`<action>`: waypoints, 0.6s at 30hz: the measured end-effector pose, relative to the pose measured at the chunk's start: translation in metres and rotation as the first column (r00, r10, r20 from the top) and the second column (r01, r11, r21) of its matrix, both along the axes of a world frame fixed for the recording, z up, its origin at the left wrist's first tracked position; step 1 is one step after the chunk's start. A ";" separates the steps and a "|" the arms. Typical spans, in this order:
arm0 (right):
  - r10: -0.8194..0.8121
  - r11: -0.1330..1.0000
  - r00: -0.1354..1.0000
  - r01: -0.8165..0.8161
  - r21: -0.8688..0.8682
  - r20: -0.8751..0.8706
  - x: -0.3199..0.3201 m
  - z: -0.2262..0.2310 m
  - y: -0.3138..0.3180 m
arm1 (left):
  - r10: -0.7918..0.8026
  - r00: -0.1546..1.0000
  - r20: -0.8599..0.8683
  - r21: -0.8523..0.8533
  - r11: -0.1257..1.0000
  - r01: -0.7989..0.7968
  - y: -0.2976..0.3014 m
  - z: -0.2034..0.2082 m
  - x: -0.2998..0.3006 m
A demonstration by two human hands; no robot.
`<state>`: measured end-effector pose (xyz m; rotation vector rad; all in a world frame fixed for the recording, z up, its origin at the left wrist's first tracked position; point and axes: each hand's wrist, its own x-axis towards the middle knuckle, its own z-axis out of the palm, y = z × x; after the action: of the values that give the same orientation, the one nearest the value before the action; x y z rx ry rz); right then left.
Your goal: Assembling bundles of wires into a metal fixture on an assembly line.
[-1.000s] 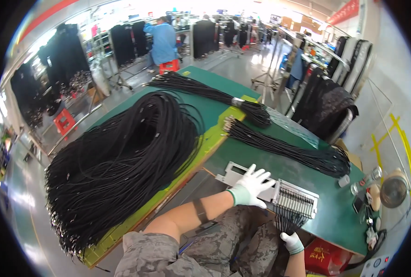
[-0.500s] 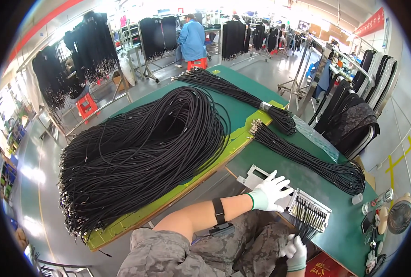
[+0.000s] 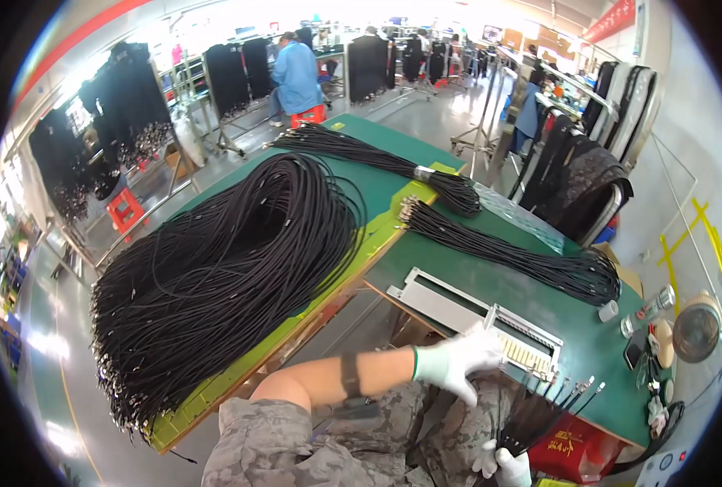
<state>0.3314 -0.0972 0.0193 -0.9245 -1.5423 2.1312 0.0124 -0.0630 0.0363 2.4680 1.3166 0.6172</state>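
Observation:
My right hand (image 3: 505, 467), in a white glove, is closed round a bunch of black cables (image 3: 531, 418) near the lower edge. Their tipped ends fan out up and to the right, beyond the table edge. My left hand (image 3: 457, 363), gloved in white with a green cuff, is slightly blurred; its fingers are apart and the thumb points down. It lies at the near edge of a pale metal fixture (image 3: 442, 302), whose slotted right section (image 3: 527, 351) shows a row of yellowish slots with no cables in them.
A large heap of black cables (image 3: 239, 252) covers the left table. Tied cable bundles (image 3: 369, 154) and loose ones (image 3: 507, 247) lie beyond the fixture. A small fan (image 3: 698, 333) and a clear jar (image 3: 659, 302) stand at right. A person in blue (image 3: 298, 77) sits far off.
The cables have come out of the fixture's slots, drawn toward me in my right hand. My left hand has shifted nearer to me, uncovering the fixture's long left part. The view has also shifted.

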 end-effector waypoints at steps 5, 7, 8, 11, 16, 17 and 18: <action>0.209 0.978 0.974 -0.207 -0.032 0.087 -0.024 0.008 -0.010 | 0.008 0.332 0.943 -0.255 0.657 0.709 -0.063 -0.006 0.079; 0.209 0.978 0.975 -0.207 -0.026 0.078 -0.032 0.013 -0.010 | 0.244 0.190 0.951 -0.302 0.601 0.740 -0.068 0.020 0.082; 0.257 0.966 0.965 -0.256 -0.020 0.056 -0.035 0.013 -0.010 | 0.365 0.125 0.922 -0.329 0.575 0.749 -0.067 0.026 0.084; 0.176 0.967 0.982 -0.185 0.177 0.068 -0.039 0.004 -0.011 | 0.439 0.130 0.889 -0.367 0.513 0.776 -0.052 0.015 0.090; -0.329 0.581 0.864 -0.132 0.803 0.381 -0.044 -0.007 -0.016 | 0.435 0.030 0.900 -0.374 0.733 0.568 -0.049 0.058 0.066; -0.349 0.586 0.852 -0.126 0.801 0.389 -0.034 -0.017 -0.014 | 0.422 -0.036 0.906 -0.339 0.772 0.538 -0.046 0.070 0.054; -0.493 0.543 0.802 -0.019 0.840 0.337 -0.017 -0.034 -0.009 | 0.447 -0.214 0.869 -0.275 0.794 0.542 -0.039 0.076 0.041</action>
<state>0.3143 -0.1061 -0.0145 -1.3071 -2.1768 0.7114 0.0538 -0.1016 0.1120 0.6024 0.3743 1.3944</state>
